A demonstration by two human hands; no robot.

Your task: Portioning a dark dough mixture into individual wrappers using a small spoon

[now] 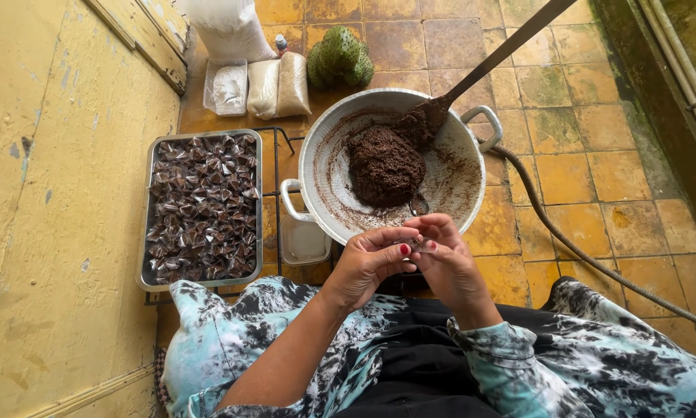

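Fingers [413, 236] of both hands around small crinkly clear wrapper [419, 244].

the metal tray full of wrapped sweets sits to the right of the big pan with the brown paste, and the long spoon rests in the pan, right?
Not quite: the head view shows the metal tray of wrapped sweets to the left of the big pan, not the right. The long spoon does rest in the pan, on the brown paste.

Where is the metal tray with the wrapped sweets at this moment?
In the head view, the metal tray sits on the floor at the person's left, between the yellow wall and the large pan of brown paste.
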